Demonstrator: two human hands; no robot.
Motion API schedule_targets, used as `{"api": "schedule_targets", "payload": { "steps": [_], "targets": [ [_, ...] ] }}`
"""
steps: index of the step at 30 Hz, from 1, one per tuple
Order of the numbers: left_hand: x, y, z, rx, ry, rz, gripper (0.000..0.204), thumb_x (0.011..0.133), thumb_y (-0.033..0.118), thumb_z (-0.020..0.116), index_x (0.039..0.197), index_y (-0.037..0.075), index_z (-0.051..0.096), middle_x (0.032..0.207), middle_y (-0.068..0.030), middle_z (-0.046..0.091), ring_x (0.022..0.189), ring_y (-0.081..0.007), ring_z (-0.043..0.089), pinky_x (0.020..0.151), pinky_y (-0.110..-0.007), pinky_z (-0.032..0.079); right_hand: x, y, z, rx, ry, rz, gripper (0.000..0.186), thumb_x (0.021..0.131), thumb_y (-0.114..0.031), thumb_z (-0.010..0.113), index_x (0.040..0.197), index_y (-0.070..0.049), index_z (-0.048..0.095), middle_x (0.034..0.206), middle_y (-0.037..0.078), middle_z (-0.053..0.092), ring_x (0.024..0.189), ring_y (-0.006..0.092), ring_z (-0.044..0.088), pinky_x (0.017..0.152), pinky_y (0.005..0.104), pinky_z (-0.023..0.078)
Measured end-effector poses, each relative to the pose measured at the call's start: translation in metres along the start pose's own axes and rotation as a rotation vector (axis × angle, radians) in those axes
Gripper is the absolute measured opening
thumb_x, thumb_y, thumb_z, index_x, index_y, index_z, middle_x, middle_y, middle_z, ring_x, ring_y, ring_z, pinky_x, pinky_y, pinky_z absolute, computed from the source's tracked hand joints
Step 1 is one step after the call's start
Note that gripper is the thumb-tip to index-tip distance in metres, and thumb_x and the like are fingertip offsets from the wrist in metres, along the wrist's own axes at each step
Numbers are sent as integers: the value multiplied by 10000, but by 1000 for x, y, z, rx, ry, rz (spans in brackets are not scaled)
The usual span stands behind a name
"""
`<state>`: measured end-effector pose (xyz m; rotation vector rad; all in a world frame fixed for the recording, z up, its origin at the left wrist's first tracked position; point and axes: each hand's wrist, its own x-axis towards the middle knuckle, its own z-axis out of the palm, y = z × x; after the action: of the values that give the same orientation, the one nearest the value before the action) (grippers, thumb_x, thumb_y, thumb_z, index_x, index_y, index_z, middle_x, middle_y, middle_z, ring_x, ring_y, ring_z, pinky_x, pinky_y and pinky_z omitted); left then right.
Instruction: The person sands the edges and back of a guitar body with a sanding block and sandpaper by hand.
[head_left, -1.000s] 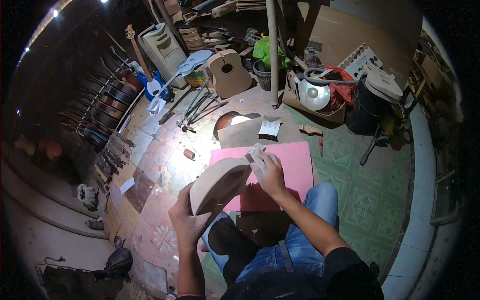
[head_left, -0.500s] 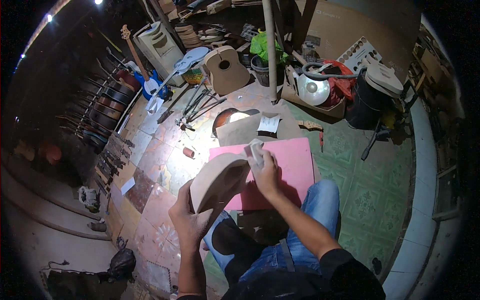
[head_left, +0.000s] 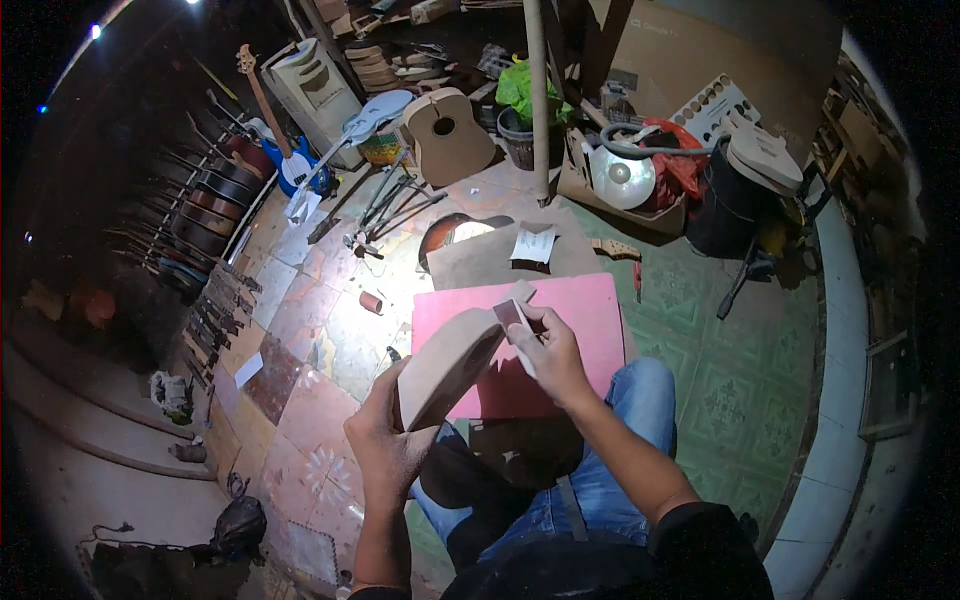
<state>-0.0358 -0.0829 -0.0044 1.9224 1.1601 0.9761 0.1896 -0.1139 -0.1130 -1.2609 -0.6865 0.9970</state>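
Note:
My left hand (head_left: 380, 425) grips the near end of a pale, unfinished wooden guitar body (head_left: 440, 360), thumb and fingers on either side of it. The body is tilted on edge over my lap, its rim facing up and a dark hollow showing on its right side. My right hand (head_left: 557, 360) pinches a folded piece of sandpaper (head_left: 510, 317), reddish-brown on the face that shows, close against the body's far end. Whether the paper touches the wood there I cannot tell. Beneath both hands lies a pink board (head_left: 590, 312), in front of my knees.
Beyond the board lie a brown sheet (head_left: 465, 258), a sunburst guitar body (head_left: 440, 238) and a guitar headstock (head_left: 612, 248). An acoustic guitar body (head_left: 465, 155) stands farther back by a pole (head_left: 538, 120). Guitars fill a rack (head_left: 238, 235) at left; a black bucket (head_left: 715, 215) stands right.
The guitar body has turned more edge-on and shifted slightly right. My right hand has moved a little right and nearer to me, tilting so the sandpaper's brown face shows.

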Motion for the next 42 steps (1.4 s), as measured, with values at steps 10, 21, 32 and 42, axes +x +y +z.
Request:
{"api": "schedule_targets", "payload": {
  "steps": [10,21,32,42],
  "targets": [
    [-6,2,12,131,-14,137,544,741,134,881,1248,60,699,1051,-185,767,964,-283,780,825,-334,594,-13,-30,-13,28,4,73,387,986,-137,696,1315,45,607,1131,98,689,1013,126,639,927,292,510],
    [-12,7,17,175,-55,173,557,735,78,861,1261,37,685,1081,-157,769,1012,-244,748,869,-337,582,-64,-63,8,-369,118,-562,371,976,-166,695,1270,53,640,1088,97,709,931,134,653,819,299,532],
    [-3,19,27,197,-8,200,597,712,131,858,1281,98,676,1049,-176,757,945,-335,762,796,-376,593,-38,-58,-1,-217,159,-315,419,940,-172,724,1273,60,621,1233,235,675,1153,320,653,1029,426,485],
    [10,26,29,320,9,203,623,734,147,843,1322,155,634,973,-182,747,883,-366,746,739,-413,584,-40,-85,16,-42,121,-206,468,881,-163,791,1289,10,640,1214,193,667,1128,311,645,1007,437,473]
  ]
}}
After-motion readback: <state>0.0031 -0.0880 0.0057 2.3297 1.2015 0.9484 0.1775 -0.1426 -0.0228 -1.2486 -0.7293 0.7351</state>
